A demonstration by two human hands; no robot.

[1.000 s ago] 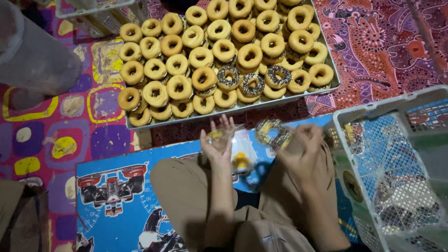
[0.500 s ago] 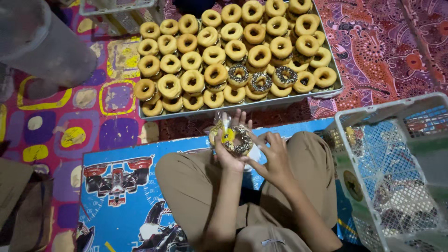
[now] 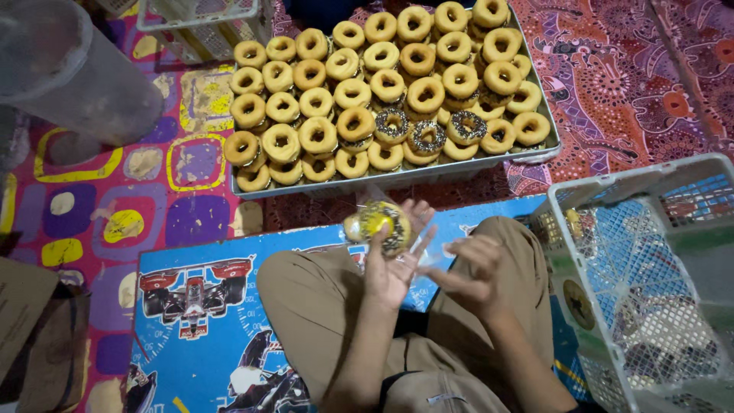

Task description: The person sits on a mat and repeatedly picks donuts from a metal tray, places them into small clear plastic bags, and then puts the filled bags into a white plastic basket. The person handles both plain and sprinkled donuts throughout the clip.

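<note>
1. Doughnut (image 3: 380,224), sprinkled and wrapped in a clear bag (image 3: 397,229), sits in the left hand (image 3: 391,264), whose fingers curl around it from below, above the person's lap.
2. Right hand (image 3: 472,269) is just beside it, fingers spread loose and pinching the bag's edge; the blur leaves that grip uncertain.
3. Tray (image 3: 397,177) of plain and sprinkled doughnuts lies on the patterned floor ahead of the knees.
4. White basket (image 3: 612,191) stands at the right, near the right knee.
5. Blue mat (image 3: 191,306) with racing cars lies under the legs.

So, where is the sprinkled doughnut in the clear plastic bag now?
In the head view, the sprinkled doughnut in the clear plastic bag sits at centre, held in the left hand, just below the metal tray of doughnuts.
</note>
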